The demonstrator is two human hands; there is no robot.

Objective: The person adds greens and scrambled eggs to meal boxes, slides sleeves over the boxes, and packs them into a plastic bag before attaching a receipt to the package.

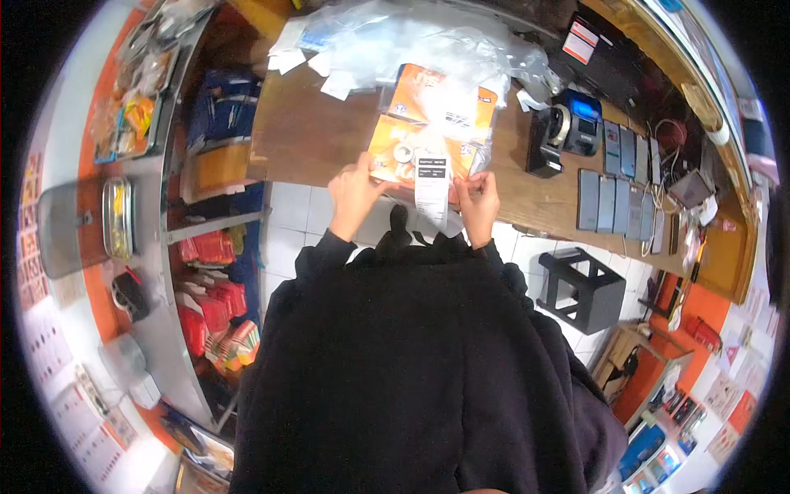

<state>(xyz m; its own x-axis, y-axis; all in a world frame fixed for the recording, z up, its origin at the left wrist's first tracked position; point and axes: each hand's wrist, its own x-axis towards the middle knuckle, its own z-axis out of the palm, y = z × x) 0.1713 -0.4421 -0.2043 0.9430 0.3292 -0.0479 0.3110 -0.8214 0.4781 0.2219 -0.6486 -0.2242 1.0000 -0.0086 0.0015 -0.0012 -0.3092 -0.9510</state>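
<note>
An orange printed package with white patterns lies at the front edge of the wooden table, and clear plastic shows along its side. A long white printed receipt is on its front and hangs down past its near edge. My left hand grips the package's lower left corner, thumb reaching under the near edge. My right hand has its fingers pinched at the lower right corner, close beside the receipt. Whether those fingers also touch the receipt is hard to make out.
Crumpled clear plastic bags cover the table's back. Right of the package stand a black label printer and rows of phones with cables. A black stool is on the tiled floor. Left is a metal counter with shelves below.
</note>
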